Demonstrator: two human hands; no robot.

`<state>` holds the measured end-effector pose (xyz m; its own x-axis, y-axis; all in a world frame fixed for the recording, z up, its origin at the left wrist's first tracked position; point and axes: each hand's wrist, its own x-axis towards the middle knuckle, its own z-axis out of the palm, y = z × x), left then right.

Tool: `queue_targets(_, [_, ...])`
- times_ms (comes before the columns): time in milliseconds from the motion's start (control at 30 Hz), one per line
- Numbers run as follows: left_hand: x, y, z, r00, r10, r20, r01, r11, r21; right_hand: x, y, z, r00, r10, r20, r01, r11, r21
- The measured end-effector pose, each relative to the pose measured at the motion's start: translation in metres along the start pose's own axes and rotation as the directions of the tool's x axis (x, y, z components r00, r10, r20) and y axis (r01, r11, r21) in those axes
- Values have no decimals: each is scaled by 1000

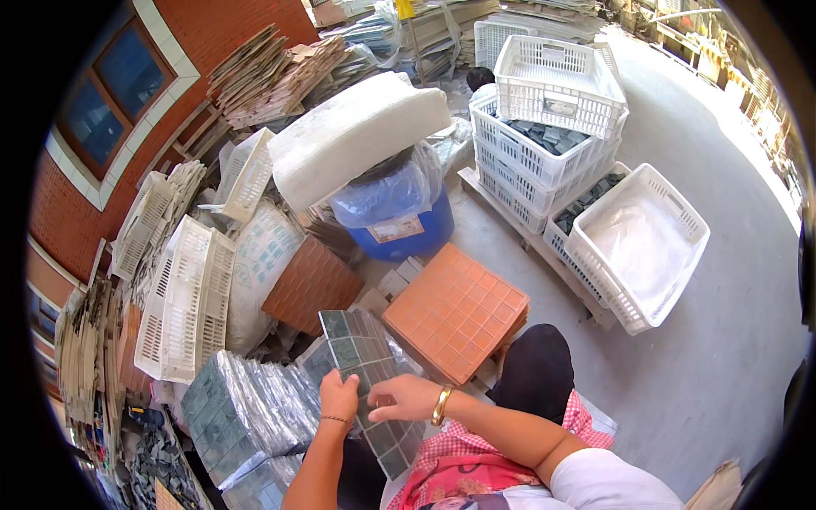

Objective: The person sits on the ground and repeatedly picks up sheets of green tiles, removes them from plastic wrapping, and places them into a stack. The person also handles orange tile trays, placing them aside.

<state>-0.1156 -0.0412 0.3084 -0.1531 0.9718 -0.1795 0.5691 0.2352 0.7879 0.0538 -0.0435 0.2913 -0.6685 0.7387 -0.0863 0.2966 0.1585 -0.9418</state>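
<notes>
A sheet of dark green mosaic tiles (344,350) stands tilted in front of me, over my lap. My left hand (338,396) is closed on its left edge, thumb along the face. Just right of it, my right hand (406,398), with a gold bracelet (441,406) on the wrist, reaches across the sheet's face with bent fingers apart; it holds nothing that I can see. To the left lies a stack of similar green tile sheets (212,416) with shiny silvery film (276,404) between them. The sheet's lower end lies beyond my hands, near my knee.
Ahead are a stack of orange tile moulds (457,313), a brown patterned slab (313,276), and a blue barrel (408,229) under a white foam block (357,136). White crates (552,170), some holding dark tile pieces, stand on a pallet (527,242) at right. More crates (189,297) lean left.
</notes>
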Motion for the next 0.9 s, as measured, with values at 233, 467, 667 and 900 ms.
queue_targets(233, [-78, 78, -69, 963, 264, 47, -267, 961, 77, 18, 166, 49, 856, 476, -201, -158, 611, 776])
queue_targets(467, [-96, 106, -105, 977, 213, 15, -213, 968, 134, 14, 152, 49, 950, -264, 167, -147, 95, 985])
queue_targets(667, [-74, 13, -111, 947, 260, -190, -230, 959, 168, 3, 120, 45, 983, 2, 184, -181, 185, 966])
queue_targets(900, [-25, -145, -57, 927, -90, -363, 107, 994, 28, 25, 160, 61, 935, 179, -306, -15, 881, 473])
